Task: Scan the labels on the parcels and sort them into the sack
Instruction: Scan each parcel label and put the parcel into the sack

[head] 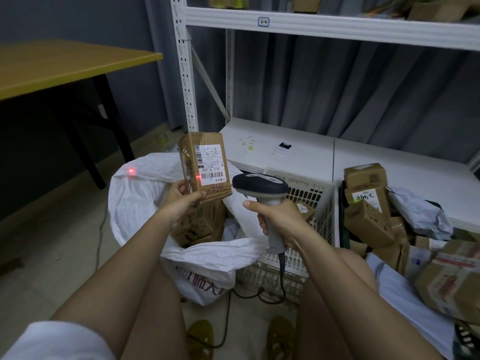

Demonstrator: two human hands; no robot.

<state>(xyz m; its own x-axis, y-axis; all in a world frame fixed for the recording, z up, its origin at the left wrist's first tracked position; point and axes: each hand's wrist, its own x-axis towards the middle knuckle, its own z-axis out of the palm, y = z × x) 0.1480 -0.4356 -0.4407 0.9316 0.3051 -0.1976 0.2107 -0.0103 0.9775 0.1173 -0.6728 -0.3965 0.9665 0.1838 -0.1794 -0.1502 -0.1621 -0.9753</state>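
My left hand [181, 197] holds a brown cardboard parcel [205, 166] above the open white woven sack [145, 193] on the floor before me. To its right stands a white slatted plastic crate [306, 229], then a heap of cardboard boxes [371, 216]. A yellow-topped table [65, 66] stands far left; white metal shelving [285, 141] behind.

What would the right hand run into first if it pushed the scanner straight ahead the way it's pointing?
Probably the brown cardboard parcel held up by the left hand. The grey handheld scanner in the right hand aims left at it, its red light on the white label. Depth is hard to judge.
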